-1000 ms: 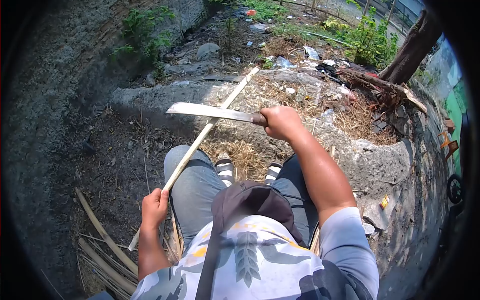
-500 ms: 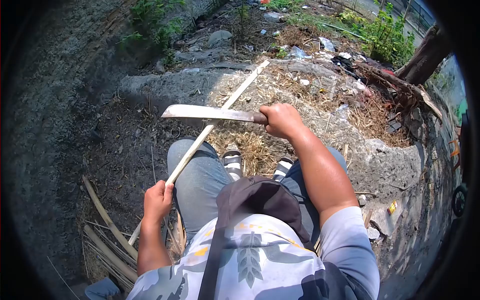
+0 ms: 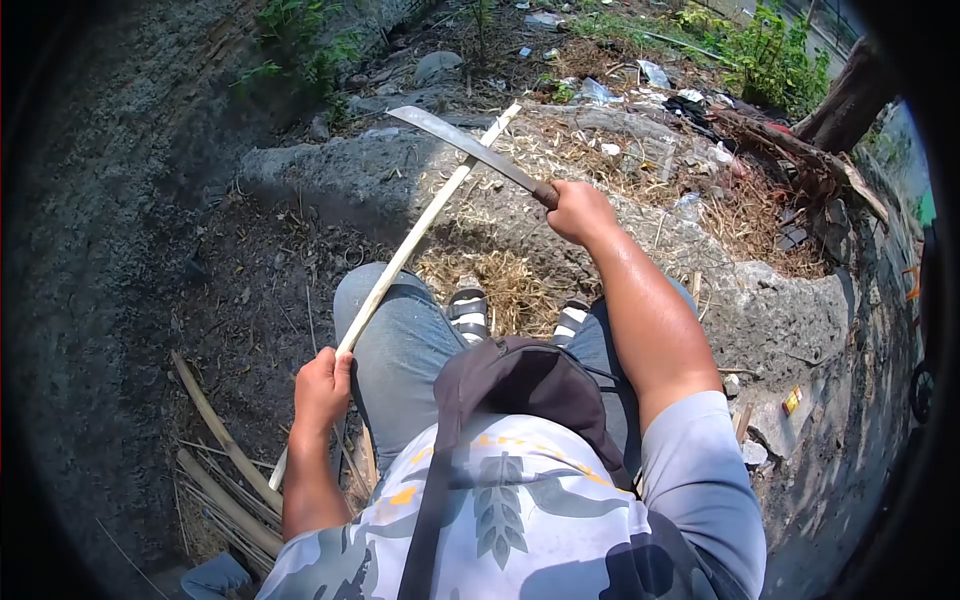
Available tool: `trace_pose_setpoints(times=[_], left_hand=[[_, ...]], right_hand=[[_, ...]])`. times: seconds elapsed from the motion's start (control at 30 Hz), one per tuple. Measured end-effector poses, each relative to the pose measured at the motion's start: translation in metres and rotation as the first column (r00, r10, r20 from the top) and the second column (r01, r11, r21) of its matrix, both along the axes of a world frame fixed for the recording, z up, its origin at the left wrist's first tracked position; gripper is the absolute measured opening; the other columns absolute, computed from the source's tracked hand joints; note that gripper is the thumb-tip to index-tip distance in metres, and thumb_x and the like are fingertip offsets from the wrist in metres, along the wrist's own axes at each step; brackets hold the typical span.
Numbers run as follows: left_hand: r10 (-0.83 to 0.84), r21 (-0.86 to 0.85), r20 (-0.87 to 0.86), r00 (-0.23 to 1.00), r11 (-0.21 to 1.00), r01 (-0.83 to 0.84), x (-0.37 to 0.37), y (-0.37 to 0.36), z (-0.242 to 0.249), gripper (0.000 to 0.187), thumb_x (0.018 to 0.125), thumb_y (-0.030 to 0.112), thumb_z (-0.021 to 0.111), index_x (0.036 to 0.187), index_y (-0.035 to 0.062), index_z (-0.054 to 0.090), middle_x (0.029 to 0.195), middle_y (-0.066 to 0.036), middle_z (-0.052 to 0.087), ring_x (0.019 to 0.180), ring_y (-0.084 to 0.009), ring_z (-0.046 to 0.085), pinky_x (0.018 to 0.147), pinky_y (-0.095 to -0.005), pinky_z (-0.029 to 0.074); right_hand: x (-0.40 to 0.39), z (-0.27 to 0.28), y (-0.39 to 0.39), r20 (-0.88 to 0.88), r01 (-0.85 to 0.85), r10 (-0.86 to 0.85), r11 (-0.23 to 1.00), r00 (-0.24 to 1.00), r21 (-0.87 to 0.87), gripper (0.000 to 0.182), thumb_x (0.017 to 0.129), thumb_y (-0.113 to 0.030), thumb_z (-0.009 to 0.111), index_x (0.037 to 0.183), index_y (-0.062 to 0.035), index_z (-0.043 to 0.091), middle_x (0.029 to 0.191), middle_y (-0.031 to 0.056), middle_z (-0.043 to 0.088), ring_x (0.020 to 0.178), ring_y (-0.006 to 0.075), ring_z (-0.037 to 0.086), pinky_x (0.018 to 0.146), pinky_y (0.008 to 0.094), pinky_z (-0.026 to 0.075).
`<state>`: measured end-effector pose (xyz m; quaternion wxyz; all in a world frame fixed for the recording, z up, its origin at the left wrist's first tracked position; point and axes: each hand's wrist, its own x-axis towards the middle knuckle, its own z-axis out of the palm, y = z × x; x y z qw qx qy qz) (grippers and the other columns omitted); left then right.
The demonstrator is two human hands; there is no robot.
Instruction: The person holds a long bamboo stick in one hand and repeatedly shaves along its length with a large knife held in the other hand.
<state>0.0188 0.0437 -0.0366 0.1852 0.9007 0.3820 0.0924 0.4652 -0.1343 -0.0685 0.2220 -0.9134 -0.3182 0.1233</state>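
Note:
A long pale strip of wood or bamboo (image 3: 412, 240) slants away from me across my left thigh, its far end over the stone ledge. My left hand (image 3: 322, 388) is closed around its near part, and a tail of it shows past the wrist. In my right hand (image 3: 580, 212) is a machete (image 3: 465, 143), gripped by its brown handle. The blade crosses the strip close to the far end, tip pointing up and left.
Curled shavings (image 3: 515, 285) cover the ground around my sandals. Several bamboo strips (image 3: 225, 440) lie at the lower left. A rough stone ledge (image 3: 330, 175) runs ahead, with litter, a tree trunk (image 3: 850, 95) and green plants (image 3: 775, 60) beyond. A dark bag (image 3: 520, 385) rests on my lap.
The machete has moved forward along the strip toward its far end, and the blade has turned so its tip points farther away. My left hand keeps its grip, shifted slightly.

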Motion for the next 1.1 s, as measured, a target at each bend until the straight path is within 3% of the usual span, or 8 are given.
trace_pose_setpoints(times=[0.13,0.27,0.53,0.77,0.9,1.0,1.03,1.1], left_hand=[[0.015,-0.050,-0.012,1.000,0.999,-0.015,0.003,-0.002,0.004,0.042,0.105,0.034,0.060,0.080,0.0011,0.054,0.069,-0.023,0.060,0.063,-0.0445,0.059,0.058,-0.0496,0.045],[-0.012,0.003,-0.021,1.000,1.000,0.012,-0.001,-0.004,0.007,0.041,0.104,0.033,0.062,0.078,0.0017,0.054,0.068,-0.022,0.060,0.062,-0.0442,0.059,0.058,-0.0502,0.045],[0.012,-0.016,-0.009,1.000,1.000,-0.012,0.006,-0.010,0.003,0.039,0.103,0.032,0.063,0.079,0.0019,0.055,0.067,-0.022,0.061,0.063,-0.0445,0.061,0.058,-0.0511,0.046],[0.018,-0.074,0.012,1.000,0.997,-0.017,0.002,-0.013,0.001,0.039,0.102,0.034,0.062,0.080,0.0023,0.056,0.068,-0.023,0.062,0.065,-0.0455,0.063,0.059,-0.0517,0.047],[-0.046,-0.022,-0.027,0.999,0.999,0.045,-0.008,-0.015,0.002,0.039,0.102,0.034,0.063,0.079,0.0033,0.056,0.067,-0.021,0.062,0.064,-0.0443,0.063,0.060,-0.0517,0.048],[-0.049,-0.015,-0.053,0.997,0.999,0.048,-0.015,-0.022,0.006,0.038,0.101,0.034,0.065,0.078,0.0044,0.057,0.067,-0.020,0.063,0.064,-0.0431,0.064,0.059,-0.0511,0.048],[-0.035,-0.012,-0.063,0.997,0.999,0.034,-0.014,-0.022,0.008,0.038,0.100,0.034,0.065,0.078,0.0046,0.057,0.067,-0.020,0.063,0.064,-0.0430,0.064,0.059,-0.0509,0.048],[-0.039,0.035,-0.062,0.997,0.999,0.041,-0.011,-0.024,0.008,0.037,0.099,0.033,0.067,0.078,0.0047,0.057,0.067,-0.019,0.063,0.063,-0.0425,0.064,0.058,-0.0505,0.048]], right_hand=[[-0.014,0.000,-0.001,0.053,-0.144,0.143,0.989,0.988,0.032,0.024,0.083,-0.019,0.065,0.105,-0.0113,0.071,0.101,0.0193,0.075,0.100,0.0404,0.072,0.089,0.0528,0.056],[-0.041,0.029,-0.006,0.136,-0.467,0.477,0.879,0.868,-0.102,0.026,0.077,-0.014,0.072,0.103,-0.0106,0.070,0.095,0.0187,0.075,0.097,0.0392,0.073,0.087,0.0511,0.057],[-0.010,0.018,-0.003,0.027,-0.293,0.295,0.954,0.955,-0.073,0.023,0.079,-0.017,0.072,0.102,-0.0170,0.074,0.097,0.0139,0.076,0.096,0.0368,0.072,0.085,0.0502,0.057],[-0.052,0.026,-0.004,0.240,-0.541,0.549,0.834,0.800,-0.107,0.015,0.078,-0.017,0.071,0.092,-0.0146,0.072,0.083,0.0147,0.074,0.084,0.0353,0.074,0.078,0.0494,0.058],[-0.036,0.024,-0.011,0.357,-0.502,0.512,0.855,0.782,-0.125,0.016,0.075,-0.016,0.073,0.091,-0.0169,0.072,0.082,0.0132,0.074,0.084,0.0347,0.074,0.079,0.0475,0.059],[0.005,0.017,-0.017,0.054,-0.205,0.206,0.978,0.977,-0.032,0.022,0.083,-0.020,0.069,0.103,-0.0147,0.074,0.100,0.0163,0.076,0.098,0.0381,0.072,0.087,0.0509,0.057],[0.013,0.014,-0.017,-0.007,-0.090,0.090,0.995,0.996,-0.048,0.025,0.085,-0.021,0.067,0.108,-0.0150,0.075,0.105,0.0169,0.075,0.101,0.0391,0.071,0.089,0.0510,0.056],[0.012,0.006,-0.017,-0.030,-0.045,0.044,0.999,0.999,-0.032,0.025,0.086,-0.021,0.066,0.109,-0.0150,0.075,0.105,0.0171,0.075,0.102,0.0388,0.071,0.089,0.0512,0.056]])
